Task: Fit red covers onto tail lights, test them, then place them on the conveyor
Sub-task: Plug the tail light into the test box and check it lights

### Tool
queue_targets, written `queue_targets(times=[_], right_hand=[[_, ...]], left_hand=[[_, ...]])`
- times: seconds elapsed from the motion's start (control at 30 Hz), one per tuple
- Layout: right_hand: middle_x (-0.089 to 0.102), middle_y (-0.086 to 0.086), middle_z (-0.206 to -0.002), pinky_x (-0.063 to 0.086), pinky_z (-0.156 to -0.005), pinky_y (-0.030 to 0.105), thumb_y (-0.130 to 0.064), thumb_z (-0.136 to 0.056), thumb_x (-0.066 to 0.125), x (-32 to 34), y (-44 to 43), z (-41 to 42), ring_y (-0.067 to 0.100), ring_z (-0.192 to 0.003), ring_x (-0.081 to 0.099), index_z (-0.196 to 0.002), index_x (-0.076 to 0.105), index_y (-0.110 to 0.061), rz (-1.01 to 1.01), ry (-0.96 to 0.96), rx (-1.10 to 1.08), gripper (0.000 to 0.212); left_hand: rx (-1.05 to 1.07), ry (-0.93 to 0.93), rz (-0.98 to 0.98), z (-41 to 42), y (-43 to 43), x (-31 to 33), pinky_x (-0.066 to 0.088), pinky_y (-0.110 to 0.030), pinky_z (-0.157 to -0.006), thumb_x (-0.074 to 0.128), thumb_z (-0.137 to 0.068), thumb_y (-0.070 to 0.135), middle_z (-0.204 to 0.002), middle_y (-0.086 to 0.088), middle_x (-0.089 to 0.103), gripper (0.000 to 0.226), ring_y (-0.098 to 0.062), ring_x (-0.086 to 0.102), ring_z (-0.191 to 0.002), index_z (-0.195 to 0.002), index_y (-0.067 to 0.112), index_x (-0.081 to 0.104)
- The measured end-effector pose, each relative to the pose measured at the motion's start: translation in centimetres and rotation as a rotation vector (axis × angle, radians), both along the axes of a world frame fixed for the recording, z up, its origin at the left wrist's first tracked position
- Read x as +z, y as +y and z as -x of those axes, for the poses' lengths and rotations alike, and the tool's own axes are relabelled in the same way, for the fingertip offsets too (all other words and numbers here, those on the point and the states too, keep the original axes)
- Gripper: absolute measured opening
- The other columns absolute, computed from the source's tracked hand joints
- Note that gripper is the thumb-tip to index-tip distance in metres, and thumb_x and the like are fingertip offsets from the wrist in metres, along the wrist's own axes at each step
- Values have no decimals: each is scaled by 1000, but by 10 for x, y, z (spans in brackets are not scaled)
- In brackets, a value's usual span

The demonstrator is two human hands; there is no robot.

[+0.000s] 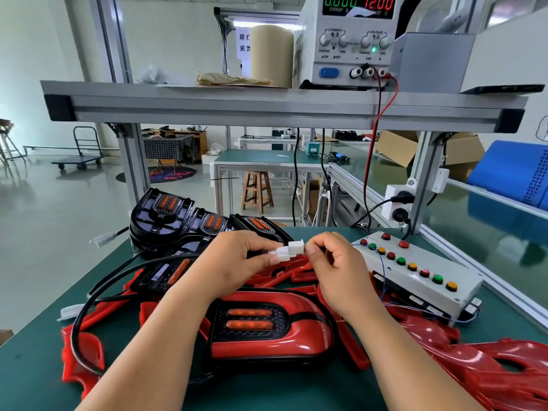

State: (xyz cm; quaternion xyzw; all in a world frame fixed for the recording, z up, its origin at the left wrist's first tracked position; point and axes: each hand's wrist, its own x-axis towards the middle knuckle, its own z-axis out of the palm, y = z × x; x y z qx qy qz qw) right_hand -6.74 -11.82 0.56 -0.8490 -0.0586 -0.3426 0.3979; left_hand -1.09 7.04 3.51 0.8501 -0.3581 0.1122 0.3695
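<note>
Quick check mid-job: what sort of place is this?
Most likely a factory assembly-and-test bench: a DC power supply on the aluminium shelf, a push-button test box, and stacked tail lights beside loose red covers.

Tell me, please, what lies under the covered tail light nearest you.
Loose red covers stick out from beneath the tail light, on the green table. Anything under its middle is hidden.

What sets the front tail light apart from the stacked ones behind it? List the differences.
The front tail light wears a glossy red cover; the stacked tail lights are bare black. The front one lies flat; the stacked ones lean overlapping in a row. Both show two orange oblong lenses.
</note>
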Motion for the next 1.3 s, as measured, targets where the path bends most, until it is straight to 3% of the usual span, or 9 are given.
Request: queue_targets(times=[0.13,0.23,0.37,0.47,0.63,0.77,1.07,1.2,1.3], right_hand=[[56,-9,-81,37,-67,19,-20,-94,58,3,-3,1,6,-75,51,-81,60,-27,27,29,-10,15],[57,-8,-82,38,-67,21,-21,-95,58,2,-3,1,8,-76,52,-82,59,-29,2,39,-12,15],[58,-6,-83,38,-68,18,-22,-95,57,1,0,0,7,-77,52,-82,59,-30,-12,40,-4,16],[57,-6,-81,35,-66,13,-20,-94,57,1,1,0,6,-77,50,-81,59,-29,-4,10,-4,16],[56,-4,-79,33,-67,11,-15,-94,59,1,2,2,7,-77,49,-83,64,-18,24,-53,-4,12],[52,-13,-77,32,-67,11,-12,-93,60,1,4,3,1,-74,47,-83,65,-15,31,-106,4,11],[55,-4,-80,38,-68,18,-13,-93,60,1,8,4,11,-76,50,-84,65,-13,65,-95,-10,11],[55,-1,-81,38,-70,21,-14,-94,59,2,9,5,13,-77,51,-85,65,-13,72,-69,-10,11],[56,0,-81,39,-70,22,-13,-94,59,1,10,5,14,-77,51,-85,65,-12,72,-71,-14,11]], left_hand=[[-30,66,114,1,-1,-3,39,0,-76,69,-89,24,-84,35,66,29,16,60,-87,-112,41,68],[-55,113,173,2,-1,-3,42,-6,-67,62,-94,23,-79,21,70,28,7,61,-71,-106,49,65],[-118,126,114,4,-1,0,44,-7,-85,68,-90,20,-101,22,70,29,7,63,-97,-109,42,65],[-60,27,37,4,-3,-2,39,-4,-67,61,-95,25,-74,36,63,18,14,58,-74,-105,39,66],[-39,29,13,5,-5,-4,34,-12,-50,46,-101,28,-51,21,47,33,1,43,-49,-79,8,60],[1,58,30,7,-5,-1,31,-14,-46,37,-101,36,-41,18,43,37,-2,40,-41,-79,22,64],[27,-9,-79,7,-4,2,37,-13,-57,37,-103,35,-53,35,51,42,10,49,-54,-82,14,66],[43,-48,-75,4,-4,0,36,-14,-57,38,-102,36,-52,12,49,42,8,48,-56,-80,14,67],[59,-75,-136,3,-4,1,33,-14,-56,37,-102,38,-57,12,46,40,5,48,-58,-76,22,63]])
